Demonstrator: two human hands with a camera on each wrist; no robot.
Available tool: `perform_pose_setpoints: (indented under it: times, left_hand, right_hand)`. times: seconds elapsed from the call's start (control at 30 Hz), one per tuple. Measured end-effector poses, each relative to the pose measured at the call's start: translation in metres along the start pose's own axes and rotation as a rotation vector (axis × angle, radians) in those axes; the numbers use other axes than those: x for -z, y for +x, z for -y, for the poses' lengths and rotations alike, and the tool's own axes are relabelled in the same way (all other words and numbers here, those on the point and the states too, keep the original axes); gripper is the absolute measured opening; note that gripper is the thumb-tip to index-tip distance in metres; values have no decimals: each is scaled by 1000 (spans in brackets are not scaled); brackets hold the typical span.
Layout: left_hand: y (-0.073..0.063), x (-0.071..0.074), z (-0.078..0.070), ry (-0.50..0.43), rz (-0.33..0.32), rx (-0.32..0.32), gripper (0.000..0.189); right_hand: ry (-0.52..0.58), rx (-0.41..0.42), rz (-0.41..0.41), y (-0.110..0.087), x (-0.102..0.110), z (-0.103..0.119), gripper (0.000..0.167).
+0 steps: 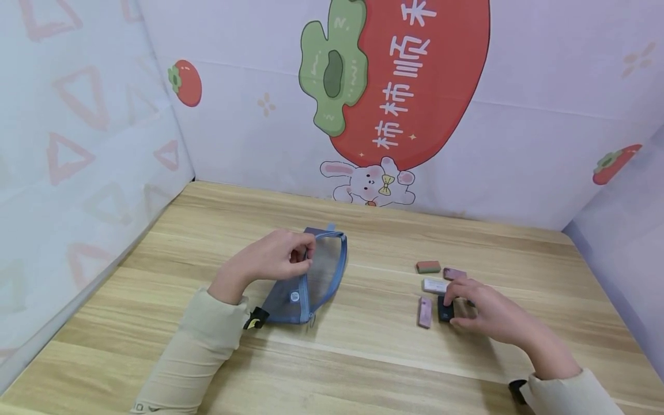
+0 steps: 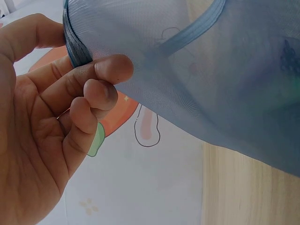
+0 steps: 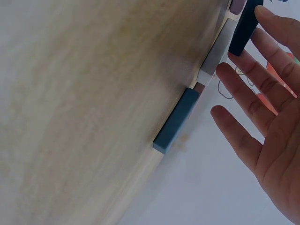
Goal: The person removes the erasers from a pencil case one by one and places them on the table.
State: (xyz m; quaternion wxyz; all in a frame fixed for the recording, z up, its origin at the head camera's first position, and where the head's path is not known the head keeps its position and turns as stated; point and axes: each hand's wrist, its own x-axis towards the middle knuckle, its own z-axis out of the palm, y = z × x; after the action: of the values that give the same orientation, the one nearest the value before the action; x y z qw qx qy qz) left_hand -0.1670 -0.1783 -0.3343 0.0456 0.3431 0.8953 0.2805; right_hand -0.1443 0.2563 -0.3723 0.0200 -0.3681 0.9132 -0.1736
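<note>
My left hand (image 1: 267, 259) pinches the zip edge of a blue mesh zip pouch (image 1: 284, 300), whose mouth gapes toward the right. In the left wrist view, the thumb and fingers hold the zip tape (image 2: 78, 51), and the sheer mesh (image 2: 197, 112) hangs beside them. Over at the right, my right hand (image 1: 493, 314) grips a small dark rectangular block (image 1: 445, 310) between thumb and fingertips. The right wrist view has this block (image 3: 244, 32) tilted in the fingers, with a second, dark teal block (image 3: 176, 122) lying on the table below the hand.
Around the right hand lie a white block (image 1: 433, 286), a pink block (image 1: 425, 312), a mauve block (image 1: 454, 274) and a red-and-green block (image 1: 427, 267). The wooden table (image 1: 363, 369) meets printed cloth walls (image 1: 249, 144) at the back and sides.
</note>
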Motion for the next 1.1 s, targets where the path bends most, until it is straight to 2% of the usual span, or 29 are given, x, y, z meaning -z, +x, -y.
perform_pose_setpoints:
  times: [0.23,0.43,0.7,1.1]
  left_hand:
    - [1,0,-1,-5,3,-1,4]
    - [0,0,0,-3,2,-1,4]
    - [0,-1,0,-6,1,3,4]
    - [1,-1,0,-3,-4,-2,4]
  right_hand:
    - [-1,-16,23,0,0,-1,35]
    - [-24,3,35,2,0,-2,33]
    - [-41,-48,110,2,4,-2,29]
    - [-45,-62,142,1,5,-3,27]
